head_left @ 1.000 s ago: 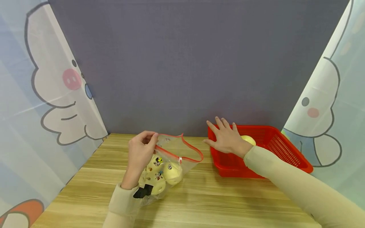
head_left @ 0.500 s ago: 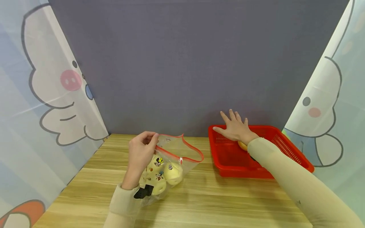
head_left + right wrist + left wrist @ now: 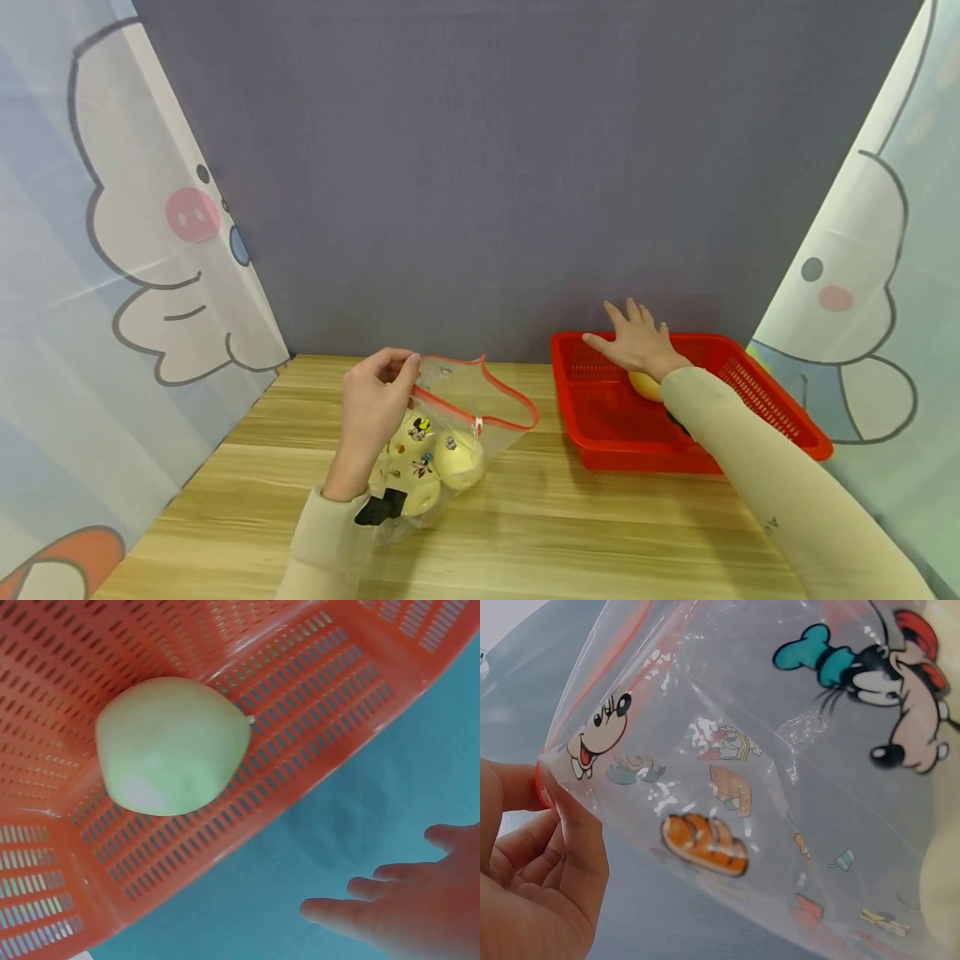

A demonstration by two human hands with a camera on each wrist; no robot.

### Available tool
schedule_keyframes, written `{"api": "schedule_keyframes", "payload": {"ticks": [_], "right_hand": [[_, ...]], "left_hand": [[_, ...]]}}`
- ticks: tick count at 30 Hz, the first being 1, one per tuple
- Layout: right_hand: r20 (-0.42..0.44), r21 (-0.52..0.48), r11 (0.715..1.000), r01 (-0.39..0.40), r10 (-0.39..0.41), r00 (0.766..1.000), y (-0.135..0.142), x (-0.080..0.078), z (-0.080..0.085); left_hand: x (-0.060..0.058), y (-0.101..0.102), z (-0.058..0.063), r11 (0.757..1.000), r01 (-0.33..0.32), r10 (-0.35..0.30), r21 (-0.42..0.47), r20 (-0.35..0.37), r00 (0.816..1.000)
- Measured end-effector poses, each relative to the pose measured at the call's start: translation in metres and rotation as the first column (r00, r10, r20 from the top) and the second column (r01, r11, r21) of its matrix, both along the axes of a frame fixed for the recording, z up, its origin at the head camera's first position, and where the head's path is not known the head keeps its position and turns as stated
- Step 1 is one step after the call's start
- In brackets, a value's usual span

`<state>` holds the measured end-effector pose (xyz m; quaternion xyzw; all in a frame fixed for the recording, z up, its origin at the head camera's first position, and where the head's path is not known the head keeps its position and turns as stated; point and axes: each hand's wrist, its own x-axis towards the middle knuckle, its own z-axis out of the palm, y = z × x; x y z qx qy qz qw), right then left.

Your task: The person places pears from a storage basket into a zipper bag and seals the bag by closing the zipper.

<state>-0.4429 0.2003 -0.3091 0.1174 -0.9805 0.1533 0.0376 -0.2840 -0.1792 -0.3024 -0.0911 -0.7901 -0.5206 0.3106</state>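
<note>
My left hand (image 3: 372, 404) pinches the rim of a clear zip bag (image 3: 442, 417) printed with cartoon figures and edged in red. Several pale yellow round fruits (image 3: 459, 460) lie inside, and its mouth gapes to the right. In the left wrist view, thumb and fingers (image 3: 577, 847) grip a corner of the bag. Spread-fingered, my right hand (image 3: 637, 343) hovers over the back of the red basket (image 3: 637, 461), holding nothing. Partly hidden beneath that hand and wrist is another pale yellow fruit (image 3: 645, 385). The right wrist view shows this fruit (image 3: 172, 746) whole, with a small nub at one end.
The basket has slotted walls and stands at the right of the wooden table (image 3: 525, 533). Close behind it hangs a grey cloth (image 3: 480, 183). Cartoon-printed curtains (image 3: 150, 292) flank the table on both sides.
My right hand has moved right and slightly back across the basket, staying spread. The fruit in the basket shows at the hand's left now. My left hand and the bag have stayed put.
</note>
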Motion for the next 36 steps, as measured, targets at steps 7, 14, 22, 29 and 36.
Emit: {"api": "schedule_keyframes", "payload": {"ticks": [7, 14, 22, 29, 36], "right_hand": [[0.021, -0.007, 1.0, 0.022, -0.022, 1.0, 0.013, -0.002, -0.008], [0.09, 0.011, 1.0, 0.026, -0.027, 0.996, 0.022, 0.001, -0.013], [0.213, 0.05, 0.998, 0.024, -0.034, 0.976, 0.03, 0.005, -0.014], [0.316, 0.079, 0.997, 0.002, -0.026, 0.948, 0.043, 0.004, -0.016], [0.338, 0.082, 0.996, -0.027, -0.002, 0.941, 0.051, 0.0, -0.024]], "left_hand": [[0.001, 0.001, 0.001, 1.0, 0.005, -0.005, -0.006, -0.011, 1.0], [0.0, 0.001, 0.0, 1.0, 0.004, -0.004, -0.011, -0.016, 1.0], [0.002, 0.002, 0.001, 1.0, 0.005, -0.005, -0.003, -0.01, 1.0], [0.001, 0.003, 0.001, 1.0, 0.005, -0.005, -0.001, -0.006, 1.0], [0.0, 0.003, 0.001, 1.0, 0.016, -0.016, 0.006, -0.008, 1.0]]}}
